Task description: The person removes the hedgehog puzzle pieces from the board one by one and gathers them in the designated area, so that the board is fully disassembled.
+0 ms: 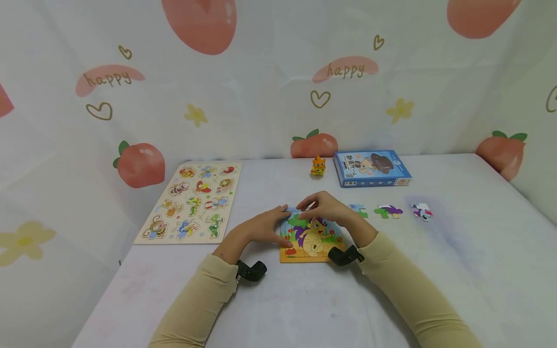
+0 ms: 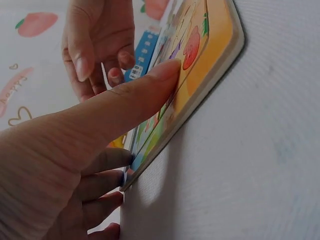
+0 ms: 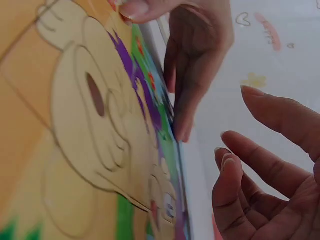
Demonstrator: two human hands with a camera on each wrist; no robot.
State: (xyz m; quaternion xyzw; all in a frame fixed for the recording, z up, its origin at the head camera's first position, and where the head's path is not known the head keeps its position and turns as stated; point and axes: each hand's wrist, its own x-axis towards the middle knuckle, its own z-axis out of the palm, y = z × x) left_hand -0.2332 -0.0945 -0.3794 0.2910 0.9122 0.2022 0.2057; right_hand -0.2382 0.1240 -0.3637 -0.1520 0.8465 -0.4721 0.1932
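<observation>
A jigsaw puzzle board [image 1: 311, 247] lies on the table in the head view. Its picture shows a cartoon hedgehog with purple spines, framed by an orange lower border. My left hand [image 1: 261, 227] spans the board's left side, the thumb [image 2: 145, 92] laid flat on the picture near the lower corner and the fingertips at the far left corner. Above the far part of the board hovers my right hand [image 1: 328, 209], its fingers loosely bent. The right wrist view shows that hand's thumb and fingers [image 3: 270, 155] apart, nothing between them.
Three loose groups of puzzle pieces, blue-green [image 1: 359, 210], green-purple [image 1: 388, 211] and white-purple [image 1: 422, 211], lie in a row to the right. Behind stand a small orange toy figure [image 1: 318, 167] and a blue box [image 1: 370, 168]. A wooden animal board [image 1: 237, 169] lies left.
</observation>
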